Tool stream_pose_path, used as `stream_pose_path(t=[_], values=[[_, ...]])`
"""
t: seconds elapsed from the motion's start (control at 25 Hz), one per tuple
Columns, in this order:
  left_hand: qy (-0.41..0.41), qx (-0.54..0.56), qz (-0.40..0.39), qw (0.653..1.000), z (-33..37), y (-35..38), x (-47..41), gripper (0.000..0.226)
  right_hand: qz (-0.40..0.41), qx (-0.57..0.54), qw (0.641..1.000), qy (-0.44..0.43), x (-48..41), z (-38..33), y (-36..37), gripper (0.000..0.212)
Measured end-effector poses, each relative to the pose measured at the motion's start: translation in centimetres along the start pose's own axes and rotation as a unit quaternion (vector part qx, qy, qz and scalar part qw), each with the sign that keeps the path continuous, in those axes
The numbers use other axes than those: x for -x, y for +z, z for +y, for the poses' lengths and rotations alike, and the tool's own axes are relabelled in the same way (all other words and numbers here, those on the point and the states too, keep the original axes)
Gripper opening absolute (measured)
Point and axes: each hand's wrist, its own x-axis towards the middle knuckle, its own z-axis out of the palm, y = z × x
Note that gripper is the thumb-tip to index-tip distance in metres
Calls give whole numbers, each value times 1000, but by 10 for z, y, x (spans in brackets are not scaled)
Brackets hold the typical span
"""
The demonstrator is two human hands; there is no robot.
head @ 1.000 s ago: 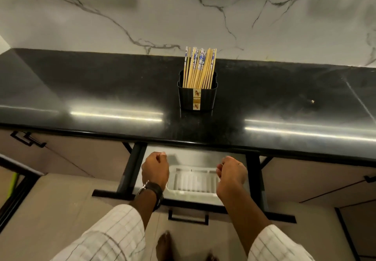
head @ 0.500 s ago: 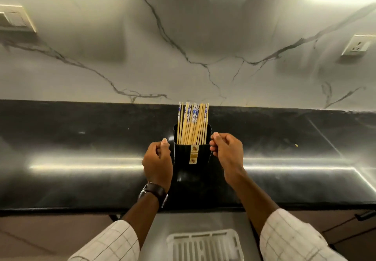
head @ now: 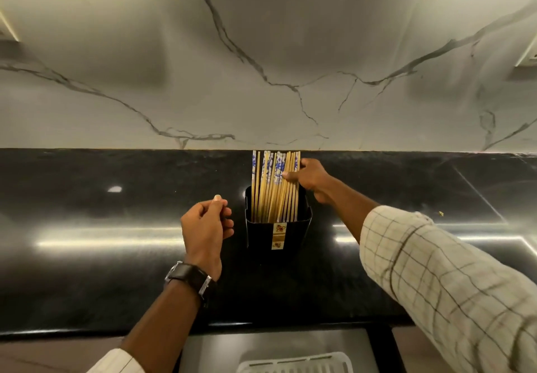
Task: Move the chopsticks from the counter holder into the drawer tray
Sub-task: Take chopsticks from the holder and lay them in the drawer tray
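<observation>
A black holder [head: 261, 236] stands upright on the black counter [head: 87, 256], full of bamboo chopsticks [head: 273, 186] with blue-and-white tops. My right hand [head: 311, 176] reaches in from the right and pinches the rightmost chopsticks near their tops, thumb in front. My left hand [head: 206, 227] hovers just left of the holder, fingers loosely curled, holding nothing and not touching it. The white slotted tray [head: 293, 365] lies in the open drawer at the bottom edge, only its far rim showing.
A white marble wall [head: 261, 52] rises right behind the counter. Wall outlets sit at the far left and far right edges. The open drawer [head: 209, 352] juts out below the counter's front edge. A small crumb [head: 440, 213] lies on the counter at right.
Both hands rose from the drawer to the holder. My right hand has since moved up and closed on the right-hand chopsticks; my left hand stays beside the holder.
</observation>
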Motion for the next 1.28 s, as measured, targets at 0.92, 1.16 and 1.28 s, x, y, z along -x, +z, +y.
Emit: stream_pose_path(t=[0.92, 1.16, 1.28], values=[[242, -161, -320, 901, 53, 99, 60, 27, 2, -232, 939, -255, 144, -58, -69, 17], [-2, -36, -466, 884, 10, 80, 83, 33, -69, -165, 975, -128, 166, -8, -85, 24], [-82, -1, -501, 861, -9, 69, 92, 36, -77, -117, 985, -102, 175, 7, -92, 19]])
